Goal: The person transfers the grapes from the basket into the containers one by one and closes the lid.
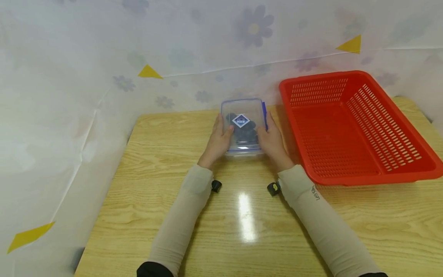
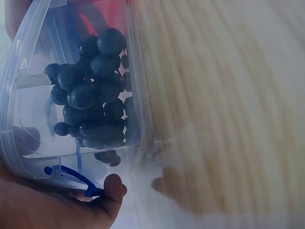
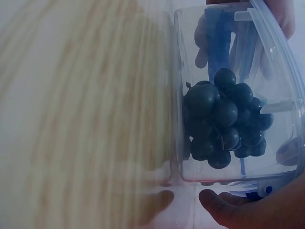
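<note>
Nearest, a pale wooden desk (image 1: 166, 200), glossy with glare. Further back on the right, a red slotted basket (image 1: 360, 127). Just left of it, standing on the desk, a clear lidded box (image 1: 243, 127) with blue clips, holding dark round grapes (image 2: 93, 95). Left hand (image 1: 218, 140) and right hand (image 1: 273, 142) clasped against opposite sides, each grip partly curled around the box.

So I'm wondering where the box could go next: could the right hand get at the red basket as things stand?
Probably yes. The right hand holds the clear box by its side, and the red basket sits open-topped just to its right on the table, with nothing between them.
</note>
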{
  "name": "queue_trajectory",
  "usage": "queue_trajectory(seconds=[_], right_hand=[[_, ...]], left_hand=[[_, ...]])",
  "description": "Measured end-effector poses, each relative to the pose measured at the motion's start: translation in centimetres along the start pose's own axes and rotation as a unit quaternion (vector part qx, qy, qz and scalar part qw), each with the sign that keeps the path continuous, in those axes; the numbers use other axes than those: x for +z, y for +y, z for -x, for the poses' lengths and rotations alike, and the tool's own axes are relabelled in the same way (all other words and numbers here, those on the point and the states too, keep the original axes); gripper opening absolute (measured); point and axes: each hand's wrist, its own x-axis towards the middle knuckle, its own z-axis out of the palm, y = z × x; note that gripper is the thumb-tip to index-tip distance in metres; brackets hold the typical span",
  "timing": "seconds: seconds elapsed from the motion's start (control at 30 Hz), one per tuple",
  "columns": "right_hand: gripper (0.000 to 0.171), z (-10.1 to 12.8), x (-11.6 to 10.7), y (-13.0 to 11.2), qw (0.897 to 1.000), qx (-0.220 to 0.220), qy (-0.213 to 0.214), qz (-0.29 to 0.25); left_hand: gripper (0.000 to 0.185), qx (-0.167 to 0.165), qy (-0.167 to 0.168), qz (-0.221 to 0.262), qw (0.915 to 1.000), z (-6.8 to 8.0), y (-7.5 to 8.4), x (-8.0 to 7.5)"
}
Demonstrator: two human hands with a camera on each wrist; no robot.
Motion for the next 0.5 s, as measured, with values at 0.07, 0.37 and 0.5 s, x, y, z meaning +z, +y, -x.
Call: queue_trajectory(seconds=[0.07,0.37,0.5], right_hand=[[0.068,-0.01,0.03,-0.01,1.0,0.001,-0.001,-0.001],[0.068,0.03,-0.06,-0.13,1.0,-0.001,-0.002,-0.006],[0.068,0.15,-0.09,-0.21,1.0,0.002,-0.004,-0.012]], left_hand=[[0.069,-0.002,0.001,0.001,1.0,-0.05,-0.07,0.0],[0.064,0.005,0.022,-0.05,0.9985,0.08,0.56,0.05],[0.061,0.0,0.03,-0.098,0.9947,0.12,0.82,0.11]])
